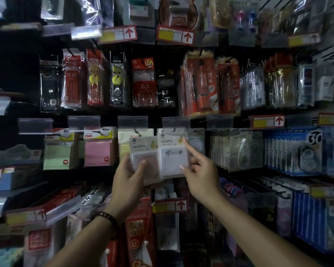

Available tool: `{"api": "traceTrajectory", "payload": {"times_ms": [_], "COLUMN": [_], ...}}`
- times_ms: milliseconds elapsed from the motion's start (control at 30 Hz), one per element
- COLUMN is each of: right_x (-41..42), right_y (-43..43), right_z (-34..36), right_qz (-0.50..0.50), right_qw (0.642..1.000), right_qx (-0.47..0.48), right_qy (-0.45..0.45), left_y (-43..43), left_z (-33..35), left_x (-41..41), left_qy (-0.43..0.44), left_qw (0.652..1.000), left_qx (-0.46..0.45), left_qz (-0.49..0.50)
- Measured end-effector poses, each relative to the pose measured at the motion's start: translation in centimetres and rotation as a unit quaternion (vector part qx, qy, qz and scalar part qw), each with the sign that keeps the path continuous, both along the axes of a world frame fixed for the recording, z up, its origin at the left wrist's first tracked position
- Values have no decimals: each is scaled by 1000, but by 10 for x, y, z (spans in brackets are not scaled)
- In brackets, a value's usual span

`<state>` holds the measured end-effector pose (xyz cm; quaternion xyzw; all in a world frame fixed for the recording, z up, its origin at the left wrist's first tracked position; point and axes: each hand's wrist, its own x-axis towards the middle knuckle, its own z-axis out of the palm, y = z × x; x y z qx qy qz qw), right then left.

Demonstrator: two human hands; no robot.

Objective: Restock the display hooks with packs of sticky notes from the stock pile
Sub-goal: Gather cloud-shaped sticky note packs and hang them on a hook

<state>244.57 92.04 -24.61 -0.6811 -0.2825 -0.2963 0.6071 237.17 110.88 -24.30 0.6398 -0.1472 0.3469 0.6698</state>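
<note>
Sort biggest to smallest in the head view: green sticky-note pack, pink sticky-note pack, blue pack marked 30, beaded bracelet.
Blue pack marked 30
green sticky-note pack and pink sticky-note pack look alike
dark beaded bracelet smallest

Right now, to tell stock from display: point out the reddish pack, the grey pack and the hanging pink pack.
reddish pack (pixel 151 167), head view, on its pad window.
grey pack (pixel 173 160), head view, middle of its front.
pink pack (pixel 97 153), head view, on the pink pad.

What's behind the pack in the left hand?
A yellow-green sticky note pack hangs behind the pinkish pack in the left hand; only its header and left strip show. Its lower right, and anything behind it, is covered.
</note>
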Motion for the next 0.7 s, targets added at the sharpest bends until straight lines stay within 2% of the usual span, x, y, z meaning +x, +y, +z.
{"api": "traceTrajectory", "payload": {"times_ms": [100, 233, 367, 567, 700], "right_x": [4, 8, 22, 30, 36], "right_y": [-1, 6, 7, 7, 11], "right_z": [5, 12, 20, 18, 30], "right_qz": [-17, -8, -50, -97, -132], "right_qw": [1000, 999, 997, 995, 986], "right_qx": [7, 11, 18, -30, -99], "right_qy": [-9, -53, -53, -19, -2], "left_y": [10, 14, 14, 20, 26], "left_z": [-1, 3, 7, 6, 3], "left_x": [0, -2, -7, -5, 1], "left_qy": [1, 6, 4, 20, 34], "left_qw": [999, 999, 999, 999, 999], "left_qx": [4, -9, 1, 5, 7], "left_qz": [51, 48, 55, 38, 31]}}
